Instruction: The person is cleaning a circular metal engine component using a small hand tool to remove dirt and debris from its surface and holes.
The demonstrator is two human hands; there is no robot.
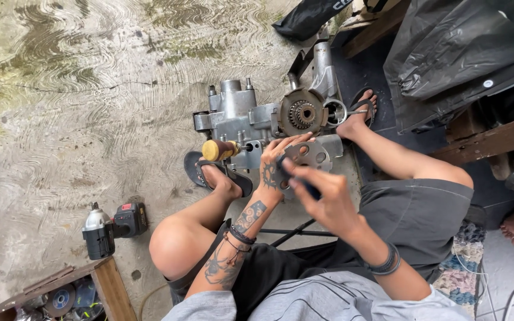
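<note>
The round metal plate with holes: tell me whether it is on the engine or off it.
Off. The round metal plate is held up in the left hand, with the right hand at its edge, in front of the engine case, whose gear sits exposed.

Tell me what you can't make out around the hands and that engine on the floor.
- Head view: the metal plate is partly covered by the left hand and right hand.
- What the right hand's fingers pinch is blurred.
- The engine case has its lower part hidden behind the plate and hands.
- The wooden box is cut off by the bottom edge.
</note>
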